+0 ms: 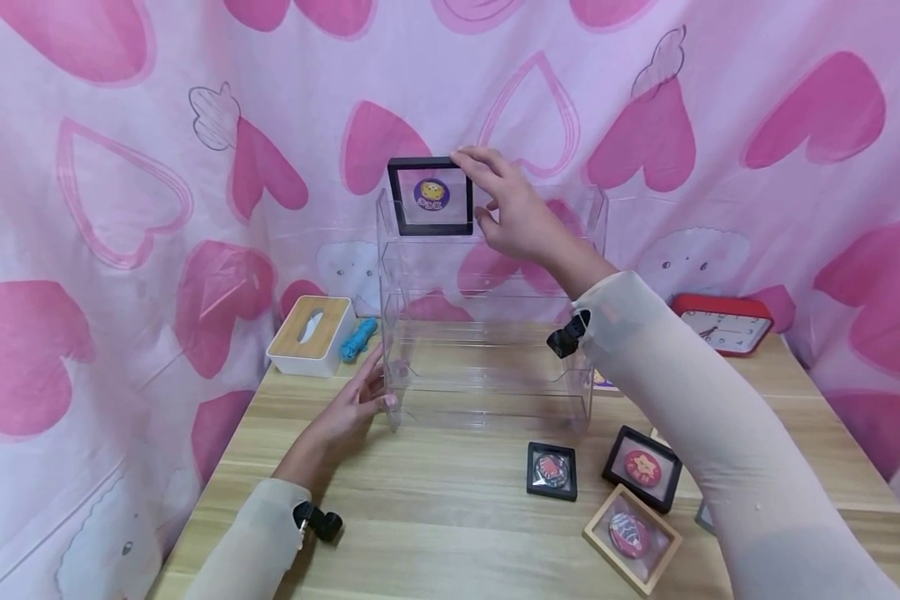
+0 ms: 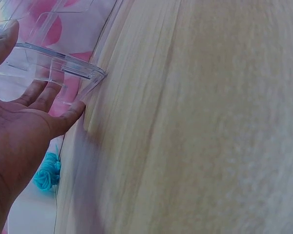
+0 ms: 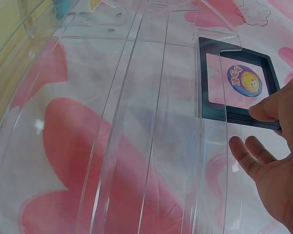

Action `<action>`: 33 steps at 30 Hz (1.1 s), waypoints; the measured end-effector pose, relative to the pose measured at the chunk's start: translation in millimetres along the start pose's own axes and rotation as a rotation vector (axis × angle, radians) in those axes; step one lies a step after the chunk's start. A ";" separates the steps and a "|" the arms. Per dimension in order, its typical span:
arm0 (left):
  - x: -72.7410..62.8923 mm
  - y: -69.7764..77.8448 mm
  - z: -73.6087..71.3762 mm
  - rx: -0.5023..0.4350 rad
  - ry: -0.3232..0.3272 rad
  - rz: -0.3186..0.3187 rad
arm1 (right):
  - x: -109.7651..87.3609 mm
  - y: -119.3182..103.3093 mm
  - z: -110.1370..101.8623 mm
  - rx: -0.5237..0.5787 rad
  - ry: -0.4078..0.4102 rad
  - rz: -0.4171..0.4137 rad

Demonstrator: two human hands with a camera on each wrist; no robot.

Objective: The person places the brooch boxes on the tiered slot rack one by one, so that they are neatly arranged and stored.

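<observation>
A clear acrylic tiered rack stands on the table. My right hand pinches the right edge of a black square display frame at the rack's top tier. A round purple badge with a yellow character shows inside this frame. In the right wrist view the thumb lies on the frame's border, and two other fingers stretch out apart from it. Down at the rack's lower left side, my left hand touches the clear plastic with its fingers spread; its thumb reaches the front edge.
Front right lie a small black frame, a larger black frame and a wooden frame, each with a badge. A tissue box and a blue cord bundle sit left of the rack. A red clock stands at the back right.
</observation>
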State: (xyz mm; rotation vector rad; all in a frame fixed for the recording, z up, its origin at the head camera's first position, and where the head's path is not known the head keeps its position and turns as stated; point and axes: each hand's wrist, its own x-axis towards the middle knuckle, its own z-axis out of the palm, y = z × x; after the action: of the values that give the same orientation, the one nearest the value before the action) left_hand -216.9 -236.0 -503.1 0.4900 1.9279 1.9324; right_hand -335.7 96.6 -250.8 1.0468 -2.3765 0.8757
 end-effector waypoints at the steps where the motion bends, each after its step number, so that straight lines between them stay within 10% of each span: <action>1: 0.0 -0.1 0.1 -0.003 -0.002 -0.003 | 0.1 0.2 -0.4 -0.004 0.002 -0.002; 33: 0.1 2.4 0.0 -0.018 0.003 -0.011 | -17.7 11.7 -30.6 -0.025 0.053 0.029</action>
State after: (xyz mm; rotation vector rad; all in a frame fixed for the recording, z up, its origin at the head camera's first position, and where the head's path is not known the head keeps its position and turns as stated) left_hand -217.0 -236.0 -500.7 0.4708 1.9092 1.9432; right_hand -330.0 132.6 -243.3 0.9704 -2.3584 0.8700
